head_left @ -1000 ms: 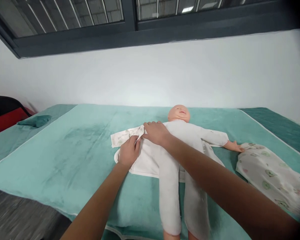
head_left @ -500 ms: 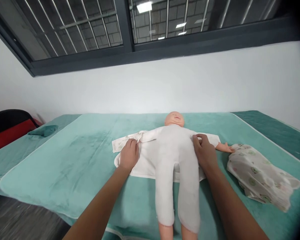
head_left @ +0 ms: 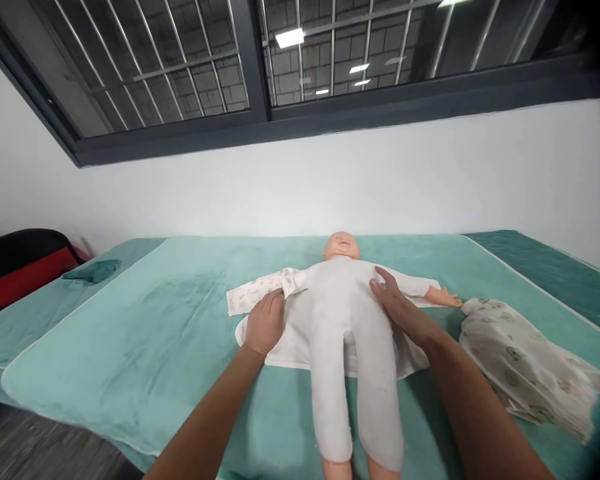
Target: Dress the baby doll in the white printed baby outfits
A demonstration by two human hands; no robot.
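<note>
A baby doll (head_left: 341, 313) with a white cloth body lies on its back on the teal sheet (head_left: 145, 333), head towards the wall. Under it a white printed garment (head_left: 253, 297) is spread open. My left hand (head_left: 265, 323) rests flat on the garment's left flap beside the doll's body, fingers together. My right hand (head_left: 397, 305) lies against the doll's other side, over the right flap, with fingers stretched along the torso. Neither hand visibly grips anything.
A folded printed cloth (head_left: 527, 367) lies on the sheet to the right of the doll. At the far left sit a small dark green cloth (head_left: 94, 270) and a black and red bag (head_left: 20, 263). A white wall and barred window stand behind the bed.
My right hand crossed from the doll's left shoulder to its right side and now slides along the torso. My left hand stayed on the left flap. The view rose slightly.
</note>
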